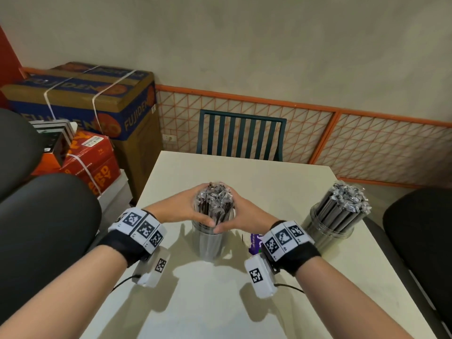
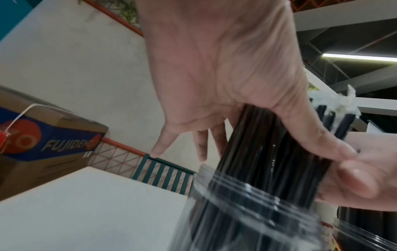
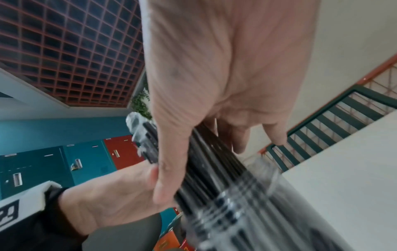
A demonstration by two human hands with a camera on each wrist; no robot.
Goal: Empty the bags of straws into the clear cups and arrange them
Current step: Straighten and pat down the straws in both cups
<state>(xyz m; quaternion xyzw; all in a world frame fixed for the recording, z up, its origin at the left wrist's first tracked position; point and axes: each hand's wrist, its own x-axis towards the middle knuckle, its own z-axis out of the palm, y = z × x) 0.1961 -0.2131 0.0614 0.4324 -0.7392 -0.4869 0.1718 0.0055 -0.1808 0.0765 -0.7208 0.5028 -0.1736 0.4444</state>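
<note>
Cardboard boxes (image 1: 80, 104) at 10 o'clock off the table (image 1: 269, 177). Left hand (image 1: 181, 209) cups the bundle of black straws (image 1: 215, 204) from 9 o'clock, fingers curved round it. Bundle stands upright in a clear cup (image 1: 208, 241) at table centre. Right hand (image 1: 247, 216) wraps the same bundle from 3 o'clock, thumbs touching in front. Second cup (image 1: 327, 231), full of straws, at 2 o'clock, apart.

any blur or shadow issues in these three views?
Head view: sharp, wide-angle bending at the edges, soft arm shadows on the table. Left wrist view: near clear cup smeared by motion. Right wrist view: straws and cup rim heavily blurred; background lockers crisp.
</note>
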